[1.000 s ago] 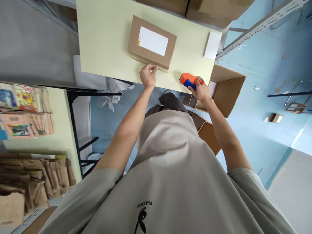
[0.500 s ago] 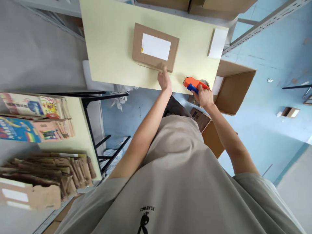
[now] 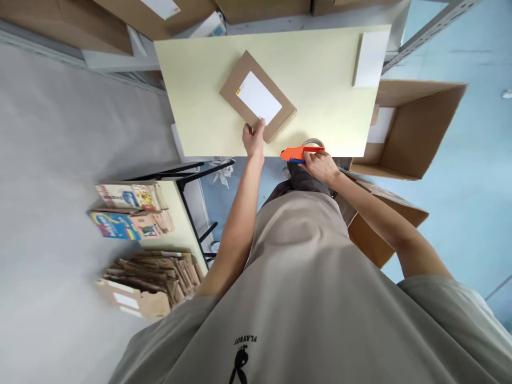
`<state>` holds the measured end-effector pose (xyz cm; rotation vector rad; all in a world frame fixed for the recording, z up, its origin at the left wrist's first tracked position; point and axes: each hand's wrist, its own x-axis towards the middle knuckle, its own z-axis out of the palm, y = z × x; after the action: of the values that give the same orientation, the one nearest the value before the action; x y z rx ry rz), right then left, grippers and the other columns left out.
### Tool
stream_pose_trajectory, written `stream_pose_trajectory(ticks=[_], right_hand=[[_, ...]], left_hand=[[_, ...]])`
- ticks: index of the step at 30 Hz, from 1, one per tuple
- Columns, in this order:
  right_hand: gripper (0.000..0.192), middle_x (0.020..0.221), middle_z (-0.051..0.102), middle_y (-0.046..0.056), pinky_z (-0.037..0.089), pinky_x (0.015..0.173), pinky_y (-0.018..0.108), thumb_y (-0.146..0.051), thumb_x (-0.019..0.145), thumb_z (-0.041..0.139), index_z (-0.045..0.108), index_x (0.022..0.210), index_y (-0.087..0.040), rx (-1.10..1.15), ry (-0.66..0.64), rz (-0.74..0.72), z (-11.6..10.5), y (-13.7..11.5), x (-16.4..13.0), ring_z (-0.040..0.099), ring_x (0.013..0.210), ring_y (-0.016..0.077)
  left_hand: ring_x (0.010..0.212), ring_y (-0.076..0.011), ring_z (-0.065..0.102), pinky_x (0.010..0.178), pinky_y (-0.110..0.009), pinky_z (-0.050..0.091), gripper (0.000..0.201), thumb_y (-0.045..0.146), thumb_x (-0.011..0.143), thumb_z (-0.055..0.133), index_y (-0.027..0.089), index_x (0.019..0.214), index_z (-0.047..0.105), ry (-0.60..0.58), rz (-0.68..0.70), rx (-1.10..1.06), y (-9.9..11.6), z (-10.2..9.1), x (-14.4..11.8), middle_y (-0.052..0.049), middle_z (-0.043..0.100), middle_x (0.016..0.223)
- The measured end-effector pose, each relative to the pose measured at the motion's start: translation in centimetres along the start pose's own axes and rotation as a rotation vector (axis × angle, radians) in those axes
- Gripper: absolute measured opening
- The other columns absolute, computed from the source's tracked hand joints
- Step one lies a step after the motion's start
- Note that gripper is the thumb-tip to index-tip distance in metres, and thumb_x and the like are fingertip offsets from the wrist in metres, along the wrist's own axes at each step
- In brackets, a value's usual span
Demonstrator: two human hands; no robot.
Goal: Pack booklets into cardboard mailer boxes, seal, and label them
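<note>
A flat brown cardboard parcel (image 3: 240, 88) with a white label (image 3: 258, 97) lies turned at an angle on the pale yellow table (image 3: 320, 80). My left hand (image 3: 253, 140) rests its fingertips on the parcel's near corner. At the table's near edge, to the right, my right hand (image 3: 319, 166) grips an orange and blue tape dispenser (image 3: 298, 154) that carries a roll of tape (image 3: 313, 143).
A white block (image 3: 370, 51) lies at the table's far right. An open cardboard box (image 3: 412, 133) stands right of the table, another (image 3: 384, 224) below it. Stacked cartons (image 3: 160, 13) sit behind. On the left, books (image 3: 128, 210) and folded cardboard (image 3: 156, 274) lie on a second table.
The parcel has turned from square to diagonal under my left hand. My right hand with the tape dispenser has shifted left along the table edge. The view has pulled back.
</note>
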<state>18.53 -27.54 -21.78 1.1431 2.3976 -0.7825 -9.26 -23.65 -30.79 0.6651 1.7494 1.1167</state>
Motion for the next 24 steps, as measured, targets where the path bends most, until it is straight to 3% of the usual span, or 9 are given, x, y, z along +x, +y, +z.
stream_pose_trajectory(ticks=[3, 6, 12, 15, 19, 24], right_hand=[[0.059, 0.138, 0.083, 0.038, 0.053, 0.114, 0.051, -0.041, 0.124, 0.036, 0.058, 0.158, 0.002, 0.026, -0.033, -0.021, -0.6, -1.6, 2.4, 0.083, 0.128, 0.0447], [0.058, 0.135, 0.084, 0.037, 0.055, 0.109, 0.052, -0.042, 0.124, 0.037, 0.059, 0.158, 0.000, 0.055, -0.050, 0.008, -0.9, -1.2, 2.7, 0.084, 0.127, 0.0459], [0.066, 0.131, 0.085, 0.037, 0.056, 0.110, 0.052, -0.047, 0.127, 0.030, 0.059, 0.159, 0.003, 0.032, -0.100, 0.140, -0.1, 5.0, -3.5, 0.084, 0.122, 0.0430], [0.075, 0.130, 0.085, 0.036, 0.056, 0.114, 0.058, -0.055, 0.126, 0.025, 0.056, 0.164, 0.002, 0.026, -0.050, 0.209, -0.8, 8.6, -5.0, 0.083, 0.120, 0.0426], [0.090, 0.130, 0.087, 0.031, 0.059, 0.108, 0.067, -0.066, 0.119, 0.028, 0.040, 0.179, -0.001, -0.013, 0.065, 0.242, -3.6, 11.4, -1.1, 0.078, 0.120, 0.0484], [0.078, 0.136, 0.084, 0.035, 0.054, 0.117, 0.059, -0.054, 0.127, 0.022, 0.050, 0.168, 0.007, -0.053, 0.110, 0.157, -7.7, 11.2, 7.1, 0.078, 0.124, 0.0424]], left_hand=[[0.149, -0.0325, 0.075, 0.133, -0.053, 0.060, 0.064, 0.063, 0.094, 0.098, 0.026, 0.140, 0.072, 0.058, -0.087, -0.021, 1.3, -0.1, 0.4, -0.015, 0.080, 0.147], [0.155, -0.0330, 0.071, 0.135, -0.052, 0.059, 0.082, 0.072, 0.085, 0.103, 0.029, 0.147, 0.072, 0.020, -0.097, 0.002, 2.6, -0.3, 0.8, -0.014, 0.081, 0.151], [0.157, -0.0310, 0.072, 0.132, -0.048, 0.061, 0.084, 0.087, 0.094, 0.088, 0.029, 0.152, 0.073, -0.078, 0.018, 0.183, 3.9, -1.4, 0.9, -0.015, 0.082, 0.152], [0.156, -0.0305, 0.073, 0.133, -0.047, 0.060, 0.087, 0.090, 0.096, 0.084, 0.029, 0.157, 0.071, -0.097, 0.033, 0.199, 3.5, -1.6, 0.7, -0.016, 0.081, 0.155], [0.158, -0.0318, 0.072, 0.136, -0.045, 0.057, 0.091, 0.087, 0.095, 0.088, 0.025, 0.159, 0.069, -0.054, -0.034, 0.121, 3.4, -1.8, 0.8, -0.017, 0.080, 0.157], [0.166, -0.0352, 0.066, 0.144, -0.047, 0.050, 0.100, 0.079, 0.092, 0.096, 0.024, 0.169, 0.063, -0.106, -0.115, 0.119, 4.3, -2.8, 1.3, -0.018, 0.077, 0.165]])
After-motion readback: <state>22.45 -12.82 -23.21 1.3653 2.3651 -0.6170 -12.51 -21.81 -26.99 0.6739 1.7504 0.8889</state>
